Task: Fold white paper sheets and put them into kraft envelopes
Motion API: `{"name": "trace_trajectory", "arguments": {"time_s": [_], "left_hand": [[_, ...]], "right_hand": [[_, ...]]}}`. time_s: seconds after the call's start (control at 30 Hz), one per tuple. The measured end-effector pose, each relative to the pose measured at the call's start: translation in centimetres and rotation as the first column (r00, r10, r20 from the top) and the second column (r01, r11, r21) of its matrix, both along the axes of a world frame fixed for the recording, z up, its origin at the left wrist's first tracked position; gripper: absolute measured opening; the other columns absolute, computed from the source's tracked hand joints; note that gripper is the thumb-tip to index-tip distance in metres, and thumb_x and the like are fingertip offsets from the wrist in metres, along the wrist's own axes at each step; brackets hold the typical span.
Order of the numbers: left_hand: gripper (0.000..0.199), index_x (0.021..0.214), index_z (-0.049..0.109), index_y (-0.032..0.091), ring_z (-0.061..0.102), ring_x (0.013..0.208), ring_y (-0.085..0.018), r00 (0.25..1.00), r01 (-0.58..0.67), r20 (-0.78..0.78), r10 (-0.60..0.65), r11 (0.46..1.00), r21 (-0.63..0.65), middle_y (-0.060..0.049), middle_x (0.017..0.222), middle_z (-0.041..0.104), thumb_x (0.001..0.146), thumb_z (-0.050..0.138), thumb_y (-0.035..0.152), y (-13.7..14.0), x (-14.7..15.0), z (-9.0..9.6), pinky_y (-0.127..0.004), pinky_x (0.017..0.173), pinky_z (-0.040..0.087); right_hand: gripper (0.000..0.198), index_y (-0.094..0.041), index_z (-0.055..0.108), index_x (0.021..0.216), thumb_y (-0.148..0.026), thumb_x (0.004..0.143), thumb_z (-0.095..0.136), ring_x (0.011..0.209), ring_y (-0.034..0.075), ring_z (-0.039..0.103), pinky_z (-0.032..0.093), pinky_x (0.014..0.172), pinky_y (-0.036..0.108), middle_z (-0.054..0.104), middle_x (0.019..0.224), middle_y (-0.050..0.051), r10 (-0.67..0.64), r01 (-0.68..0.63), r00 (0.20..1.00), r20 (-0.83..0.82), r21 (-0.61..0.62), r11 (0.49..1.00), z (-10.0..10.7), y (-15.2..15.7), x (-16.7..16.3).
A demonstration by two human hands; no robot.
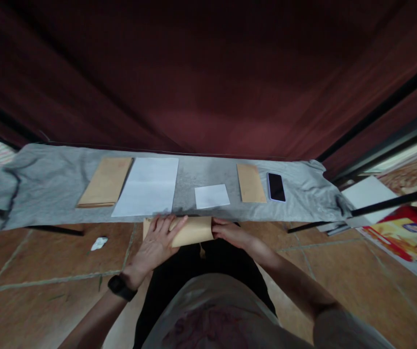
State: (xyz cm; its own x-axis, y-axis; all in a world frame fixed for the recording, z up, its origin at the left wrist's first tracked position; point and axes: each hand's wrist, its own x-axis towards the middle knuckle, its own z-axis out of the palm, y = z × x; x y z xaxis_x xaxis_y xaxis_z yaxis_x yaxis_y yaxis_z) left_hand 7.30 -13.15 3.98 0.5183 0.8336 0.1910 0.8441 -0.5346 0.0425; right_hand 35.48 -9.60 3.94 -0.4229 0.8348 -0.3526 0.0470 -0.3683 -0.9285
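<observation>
A brown kraft paper envelope point(195, 230) is held level over my lap, at the front edge of the cloth-covered table. Its body bulges, and its right end looks open. My left hand point(159, 240) lies over the left part of the envelope and grips it, fingers pointing away from me. At the right end is my right hand point(232, 232), with its fingertips tucked into or behind the envelope's edge and partly hidden. Beyond the envelope, a small white sheet point(211, 196) and a large white sheet point(148, 186) lie on the table.
A stack of brown envelopes point(104, 182) lies on the left of the grey cloth point(55, 174). One brown envelope point(251, 183) and a phone point(276, 187) lie on the right. A dark red curtain point(208, 87) hangs behind. A red and yellow box point(408, 237) stands at right.
</observation>
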Motion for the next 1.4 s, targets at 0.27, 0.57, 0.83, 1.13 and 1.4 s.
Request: {"name": "trace_trajectory", "arguments": {"time_s": [0.27, 0.57, 0.83, 1.13, 1.4], "left_hand": [[0.102, 0.164, 0.010, 0.022, 0.047, 0.135, -0.038, 0.985, -0.168, 0.039, 0.167, 0.986, 0.016, -0.019, 0.139, 0.053, 0.084, 0.069, 0.043, 3.6, -3.7, 0.6, -0.058, 0.120, 0.027], [0.110, 0.163, 0.015, 0.019, 0.041, 0.142, -0.038, 0.988, -0.153, -0.043, 0.148, 0.972, -0.178, -0.020, 0.147, 0.050, 0.075, 0.073, 0.050, 13.7, -8.2, 1.5, -0.060, 0.120, 0.016], [0.115, 0.164, 0.012, 0.021, 0.043, 0.141, -0.035, 0.983, -0.178, -0.111, 0.149, 0.925, -0.335, -0.019, 0.151, 0.049, 0.071, 0.072, 0.052, 17.0, -9.6, -0.3, -0.054, 0.118, 0.019], [0.120, 0.164, 0.006, 0.026, 0.042, 0.143, -0.036, 0.981, -0.187, -0.120, 0.153, 0.915, -0.357, -0.015, 0.156, 0.046, 0.070, 0.074, 0.052, 17.2, -10.4, -1.3, -0.050, 0.119, 0.019], [0.116, 0.165, 0.006, 0.027, 0.037, 0.147, -0.035, 0.984, -0.167, -0.116, 0.133, 0.917, -0.363, -0.015, 0.159, 0.042, 0.072, 0.073, 0.050, 16.8, -9.8, -0.9, -0.050, 0.120, 0.020]], "right_hand": [[0.035, -0.024, 0.068, 0.124, -0.030, 0.091, 0.057, 0.114, 0.020, 0.066, 0.050, 0.106, 0.040, 0.070, 0.128, 0.007, -0.258, 0.221, 0.962, 0.090, 0.299, 0.928, -1.7, 3.5, 1.8], [0.044, -0.020, 0.058, 0.143, -0.020, 0.100, 0.046, 0.149, 0.026, 0.039, 0.028, 0.125, 0.050, 0.049, 0.156, 0.011, -0.332, -0.215, 0.768, 0.548, 0.709, 0.672, -4.6, 6.8, 0.6], [0.051, -0.022, 0.047, 0.152, -0.034, 0.103, 0.049, 0.155, 0.028, 0.028, 0.017, 0.127, 0.051, 0.033, 0.166, 0.010, -0.378, -0.287, 0.654, 0.655, 0.678, 0.677, -7.6, 7.8, -0.9], [0.053, -0.016, 0.048, 0.152, -0.036, 0.103, 0.049, 0.147, 0.030, 0.041, 0.028, 0.121, 0.047, 0.041, 0.161, 0.014, -0.489, -0.312, 0.397, 0.777, 0.615, 0.724, -7.4, 8.3, 0.8], [0.059, -0.017, 0.052, 0.142, -0.040, 0.090, 0.067, 0.126, 0.034, 0.055, 0.045, 0.101, 0.042, 0.060, 0.136, 0.018, -0.391, -0.094, 0.286, 0.875, 0.431, 0.897, -3.7, 11.0, 0.4]]}}
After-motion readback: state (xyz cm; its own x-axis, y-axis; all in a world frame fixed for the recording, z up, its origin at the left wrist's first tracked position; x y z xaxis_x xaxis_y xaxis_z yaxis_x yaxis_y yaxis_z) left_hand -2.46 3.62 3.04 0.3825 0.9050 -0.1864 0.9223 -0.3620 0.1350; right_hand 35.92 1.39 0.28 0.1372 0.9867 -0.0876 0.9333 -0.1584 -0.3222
